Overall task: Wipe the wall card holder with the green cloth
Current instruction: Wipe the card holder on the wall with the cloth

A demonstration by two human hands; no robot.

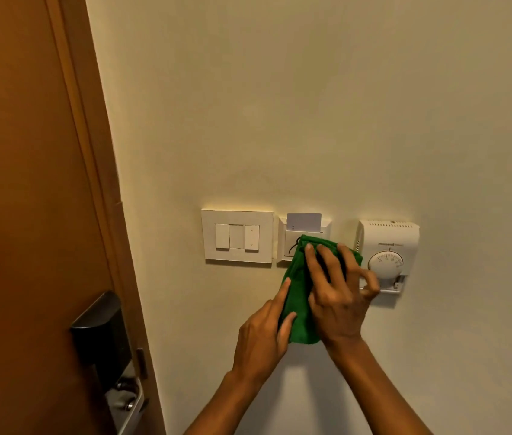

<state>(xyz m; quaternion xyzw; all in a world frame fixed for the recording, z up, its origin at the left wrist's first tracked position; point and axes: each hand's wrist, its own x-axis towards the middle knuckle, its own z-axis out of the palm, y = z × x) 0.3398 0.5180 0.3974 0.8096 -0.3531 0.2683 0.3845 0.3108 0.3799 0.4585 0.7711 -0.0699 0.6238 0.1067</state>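
Wall [311, 105], cream and plain, fills most of the view, with a brown wooden door [22, 183] at its left carrying a dark lock unit [101, 337]. Mounted in a row are a switch plate [237, 236], the wall card holder [290, 238] and a dial thermostat [388, 252]. A white card [304, 221] stands upright in the holder's top slot. The green cloth [298, 296] hangs lengthwise, long axis near vertical, its upper end over the holder's lower right part. The right hand [338, 296] presses it flat with spread fingers; the left hand [264, 337] pinches its lower left edge.
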